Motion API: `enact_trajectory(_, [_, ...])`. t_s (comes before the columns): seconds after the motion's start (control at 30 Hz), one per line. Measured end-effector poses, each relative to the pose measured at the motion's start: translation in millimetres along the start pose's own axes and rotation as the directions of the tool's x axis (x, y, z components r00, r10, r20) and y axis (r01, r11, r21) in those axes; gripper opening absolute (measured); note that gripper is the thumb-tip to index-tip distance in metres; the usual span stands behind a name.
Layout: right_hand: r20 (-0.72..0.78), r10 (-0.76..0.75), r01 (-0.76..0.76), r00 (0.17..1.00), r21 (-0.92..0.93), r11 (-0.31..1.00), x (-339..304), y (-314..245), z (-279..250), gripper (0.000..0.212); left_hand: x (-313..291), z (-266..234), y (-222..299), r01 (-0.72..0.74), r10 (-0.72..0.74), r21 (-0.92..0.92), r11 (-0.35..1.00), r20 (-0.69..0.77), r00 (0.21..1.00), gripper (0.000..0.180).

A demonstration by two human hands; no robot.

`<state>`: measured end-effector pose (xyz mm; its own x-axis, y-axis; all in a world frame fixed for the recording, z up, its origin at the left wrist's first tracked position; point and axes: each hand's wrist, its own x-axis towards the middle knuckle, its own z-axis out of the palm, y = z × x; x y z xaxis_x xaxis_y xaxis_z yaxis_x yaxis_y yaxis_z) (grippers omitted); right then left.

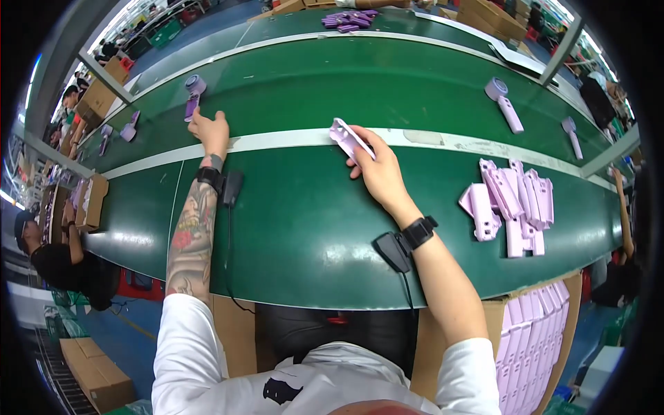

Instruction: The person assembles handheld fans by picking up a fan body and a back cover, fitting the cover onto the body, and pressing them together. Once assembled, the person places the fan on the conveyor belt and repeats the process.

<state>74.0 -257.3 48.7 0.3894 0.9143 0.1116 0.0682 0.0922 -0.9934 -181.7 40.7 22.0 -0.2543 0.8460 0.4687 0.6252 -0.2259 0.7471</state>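
My left hand (209,131) reaches over the far belt, its thumb apart from the fingers. Its fingertips meet the lower end of a handheld fan (192,105) with a round lavender head and a dark purple handle; any contact under them is hidden. My right hand (373,160) is closed around a lavender handle shell (343,135), holding it tilted above the white strip with the hollow inside showing. To the right of that hand, a loose pile of similar lavender shells (501,190) lies on the green table (297,242).
More fans, such as a lavender fan (510,114), lie along the green belt (290,90). A carton (573,304) packed with shells stands at my lower right. Dark wrist devices trail cables from both arms. Purple parts (349,21) are heaped at the far side. Co-workers sit at both sides.
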Motion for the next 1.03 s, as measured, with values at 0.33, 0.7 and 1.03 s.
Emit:
enact_trajectory(0.33, [0.142,-0.141,0.178,0.980,-0.300,0.937,-11.1,-4.5,-4.4,0.042,120.2,8.6,-82.9,-0.067,-0.024,0.437,0.897,0.199,0.980,0.079])
enact_trajectory(0.7, [0.124,-0.208,0.235,0.970,-0.275,0.932,-10.0,2.1,-4.5,0.040,7.6,-20.5,56.8,0.807,0.147,-0.476,0.348,0.878,0.455,0.029])
enact_trajectory(1.03, [0.091,-0.053,0.050,0.994,0.038,0.998,-14.0,-1.5,2.5,0.047,-163.9,-77.2,133.4,0.734,0.251,-0.457,0.502,0.889,0.382,0.040])
